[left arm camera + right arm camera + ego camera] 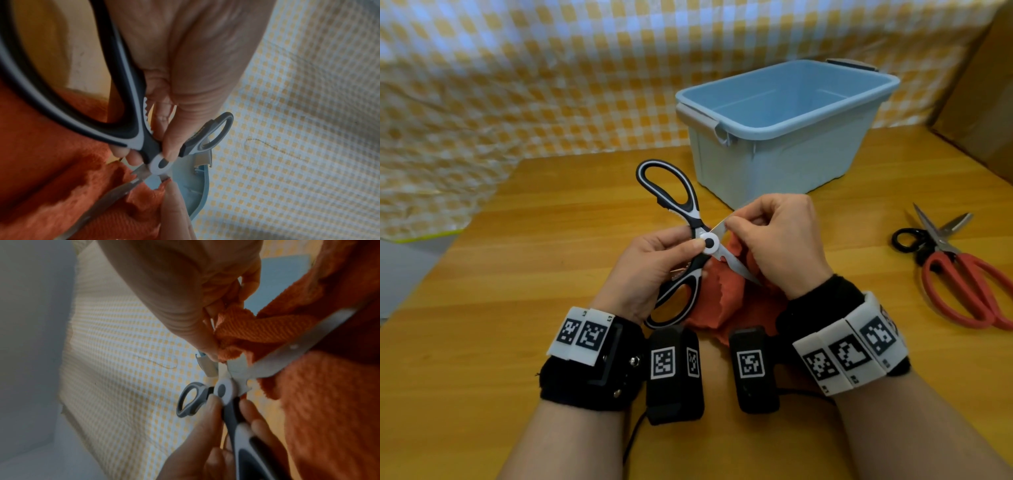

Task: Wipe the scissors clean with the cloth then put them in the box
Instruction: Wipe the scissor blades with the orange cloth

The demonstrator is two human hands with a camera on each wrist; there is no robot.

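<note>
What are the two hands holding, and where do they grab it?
The left hand holds the black-and-white scissors near the pivot and lower handle. The right hand pinches the orange cloth around one blade.

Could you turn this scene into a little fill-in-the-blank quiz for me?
1. The left hand holds the black-and-white scissors with blades ____.
2. The right hand pinches an ____ cloth around one blade.
3. The blue box has no ____ on it.
4. The pair lying at the table's right has ____ handles.

Missing words: open; orange; lid; red
</note>
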